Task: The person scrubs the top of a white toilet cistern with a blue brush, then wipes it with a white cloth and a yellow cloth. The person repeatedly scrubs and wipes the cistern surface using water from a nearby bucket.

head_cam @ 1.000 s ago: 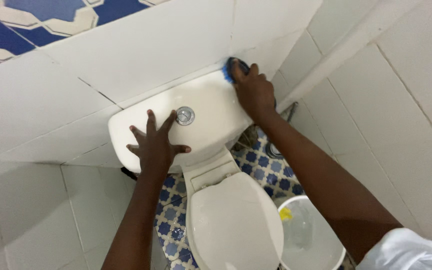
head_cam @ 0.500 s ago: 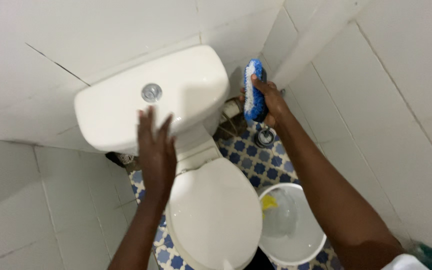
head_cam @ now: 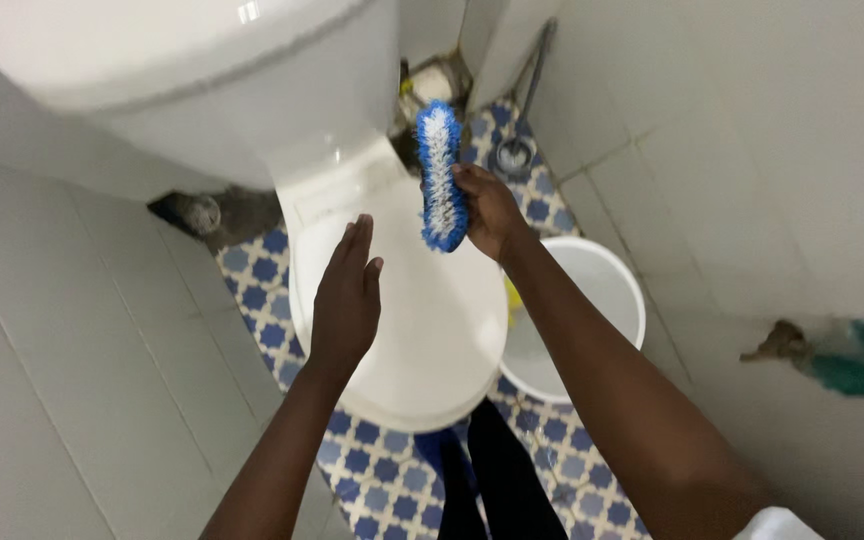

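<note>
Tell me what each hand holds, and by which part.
The right hand grips a blue-and-white scrub brush by its lower back edge, bristles facing left. The left hand holds nothing, open above the closed toilet lid.

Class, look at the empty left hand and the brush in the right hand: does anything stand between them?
Nothing visible does. The left hand hangs open above the closed toilet lid, and the brush, held in the right hand, is just to its right, with only clear air between them.
</note>
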